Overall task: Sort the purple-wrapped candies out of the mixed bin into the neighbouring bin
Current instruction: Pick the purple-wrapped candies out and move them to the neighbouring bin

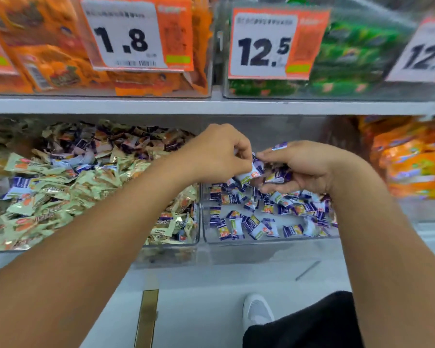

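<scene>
While both hands meet above the right-hand bin, the lines below hold.

Key relation: the left hand [217, 153] pinches a purple-wrapped candy [248, 175] at its lower right, and the right hand [304, 167] is just beside it, so the candy sits between the two hands, straight above the neighbouring bin [269, 241].

Nearer hand: both are close; the left hand has it, the right hand's fingertips [261, 155] nearly touch it.

Candy axis: its long axis appears to run from lower left to upper right, a twisted end pointing toward the right hand; blur makes the far end hard to read.

Left grip: narrow, thumb and fingers closed on the one candy.

Right grip: cupped, fingers curled around a handful of purple candies [278, 177], one wrapper [279, 145] poking out above the knuckles.

Where the rest lie: many purple candies on the floor of the neighbouring bin; others are scattered among pale gold wrappers in the mixed bin [171, 243] to the left.

Likely next move: by my judgement, release straight down, no sideways carry needed.

Risk: the candies could spill over the near wall.
</scene>
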{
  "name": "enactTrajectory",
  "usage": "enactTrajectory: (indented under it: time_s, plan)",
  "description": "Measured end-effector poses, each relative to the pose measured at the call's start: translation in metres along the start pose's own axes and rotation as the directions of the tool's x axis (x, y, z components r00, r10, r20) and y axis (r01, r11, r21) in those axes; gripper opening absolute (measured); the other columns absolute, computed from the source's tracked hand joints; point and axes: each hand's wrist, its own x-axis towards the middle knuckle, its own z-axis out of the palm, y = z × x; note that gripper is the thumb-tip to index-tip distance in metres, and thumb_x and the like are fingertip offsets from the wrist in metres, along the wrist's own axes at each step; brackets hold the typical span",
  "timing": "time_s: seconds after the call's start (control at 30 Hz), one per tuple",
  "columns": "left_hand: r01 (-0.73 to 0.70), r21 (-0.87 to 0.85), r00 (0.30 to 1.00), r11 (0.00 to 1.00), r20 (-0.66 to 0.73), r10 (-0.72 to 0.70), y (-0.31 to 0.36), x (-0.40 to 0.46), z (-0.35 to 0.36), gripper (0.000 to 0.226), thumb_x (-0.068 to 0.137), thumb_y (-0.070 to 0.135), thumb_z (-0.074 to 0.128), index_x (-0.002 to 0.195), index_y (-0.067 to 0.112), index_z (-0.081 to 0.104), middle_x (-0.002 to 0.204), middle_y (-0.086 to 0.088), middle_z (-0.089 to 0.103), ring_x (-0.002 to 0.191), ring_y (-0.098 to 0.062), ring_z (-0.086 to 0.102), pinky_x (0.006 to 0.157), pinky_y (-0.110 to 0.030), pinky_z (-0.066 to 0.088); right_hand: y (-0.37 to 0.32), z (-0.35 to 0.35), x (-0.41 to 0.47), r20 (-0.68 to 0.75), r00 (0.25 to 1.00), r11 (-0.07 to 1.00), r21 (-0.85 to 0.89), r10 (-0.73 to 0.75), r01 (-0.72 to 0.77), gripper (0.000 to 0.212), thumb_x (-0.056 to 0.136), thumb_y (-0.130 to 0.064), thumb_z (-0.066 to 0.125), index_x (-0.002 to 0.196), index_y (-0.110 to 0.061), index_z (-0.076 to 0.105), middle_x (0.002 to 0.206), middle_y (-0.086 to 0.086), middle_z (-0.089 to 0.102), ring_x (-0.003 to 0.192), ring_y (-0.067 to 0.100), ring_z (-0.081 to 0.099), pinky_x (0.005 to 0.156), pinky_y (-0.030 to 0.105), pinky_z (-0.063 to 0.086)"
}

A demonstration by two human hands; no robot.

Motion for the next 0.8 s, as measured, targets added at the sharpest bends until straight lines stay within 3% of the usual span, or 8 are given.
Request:
enactTrajectory:
  time_s: [0.13,0.27,0.37,0.5,0.57,0.67,0.73,0.8]
  plan:
    - [-0.009,0.060,0.999,0.998,0.047,0.006,-0.005,0.017,0.018,0.006,0.082,0.023,0.075,0.087,0.026,0.076,0.088,0.006,0.073,0.087,-0.013,0.065,0.083,-0.034,0.052,0.004,-0.013,-0.002,-0.042,0.999,0.999,-0.032,0.032,-0.034,0.032,0.098,-0.026,0.062,0.120,-0.004,0.066,0.110,0.014,0.062,0.087,0.025,0.073,0.062,0.042,0.063]
    - [-0.003,0.001,0.995,1.000,0.104,0.002,-0.013,0.017,0.024,0.061,0.079,0.030,0.084,0.133,0.032,0.058,0.131,0.007,0.062,0.118,-0.011,0.057,0.096,-0.027,0.045,0.005,-0.019,0.004,-0.045,0.998,0.983,-0.173,0.048,-0.055,0.041,0.096,-0.037,0.064,0.124,-0.008,0.063,0.126,0.013,0.062,0.113,0.027,0.064,0.076,0.057,0.060]
    - [0.000,-0.098,0.991,0.995,0.136,0.014,-0.012,0.006,0.013,0.080,0.078,0.032,0.084,0.146,0.039,0.042,0.136,0.007,0.058,0.121,-0.008,0.057,0.105,-0.032,0.046,0.005,-0.017,0.009,-0.087,0.996,0.939,-0.339,0.028,-0.056,0.047,0.093,-0.047,0.064,0.126,-0.013,0.063,0.122,0.012,0.065,0.110,0.032,0.064,0.085,0.052,0.059]
    - [-0.047,-0.087,0.998,0.995,-0.054,0.042,-0.028,-0.034,-0.012,0.040,0.081,0.034,0.081,0.119,0.034,0.068,0.111,0.018,0.070,0.107,0.002,0.062,0.096,-0.037,0.052,0.002,0.007,0.016,-0.149,0.951,0.568,-0.822,-0.269,0.032,0.063,0.087,-0.046,0.072,0.136,-0.012,0.057,0.134,0.012,0.060,0.115,0.029,0.059,0.096,0.036,0.049]
    - [0.001,-0.174,0.998,0.985,-0.065,-0.012,-0.044,-0.059,-0.026,0.026,0.080,0.030,0.081,0.105,0.031,0.073,0.094,0.016,0.072,0.092,-0.002,0.068,0.084,-0.038,0.057,-0.004,0.028,0.005,-0.080,0.889,0.430,-0.892,-0.451,0.137,0.056,0.087,-0.042,0.073,0.134,-0.015,0.060,0.133,0.005,0.062,0.115,0.023,0.059,0.093,0.031,0.045]
    - [0.085,-0.177,0.990,0.981,0.127,-0.063,-0.071,-0.087,-0.044,0.018,0.079,0.034,0.080,0.096,0.032,0.074,0.087,0.014,0.073,0.080,-0.004,0.069,0.073,-0.030,0.058,-0.020,0.071,-0.020,0.175,0.731,0.360,-0.780,-0.660,0.512,0.014,0.088,-0.029,0.071,0.101,-0.025,0.078,0.091,-0.014,0.074,0.081,-0.001,0.065,0.073,0.015,0.048]
    - [0.086,-0.089,0.961,0.992,0.270,-0.059,-0.086,-0.097,-0.046,0.018,0.079,0.040,0.079,0.095,0.036,0.074,0.088,0.014,0.074,0.082,-0.005,0.069,0.077,-0.032,0.056,-0.028,0.105,-0.029,0.395,0.716,0.313,-0.702,-0.576,0.639,0.019,0.088,-0.017,0.066,0.088,-0.030,0.080,0.073,-0.014,0.072,0.071,0.000,0.065,0.064,0.014,0.050]
    - [0.061,0.007,0.934,0.998,0.353,-0.060,-0.098,-0.101,-0.040,0.018,0.077,0.047,0.079,0.092,0.041,0.073,0.092,0.011,0.074,0.084,-0.010,0.068,0.079,-0.040,0.054,-0.030,0.135,-0.026,0.522,0.779,0.244,-0.752,-0.347,0.613,0.029,0.089,-0.011,0.056,0.090,-0.029,0.078,0.079,-0.008,0.072,0.074,0.008,0.064,0.069,0.026,0.055]
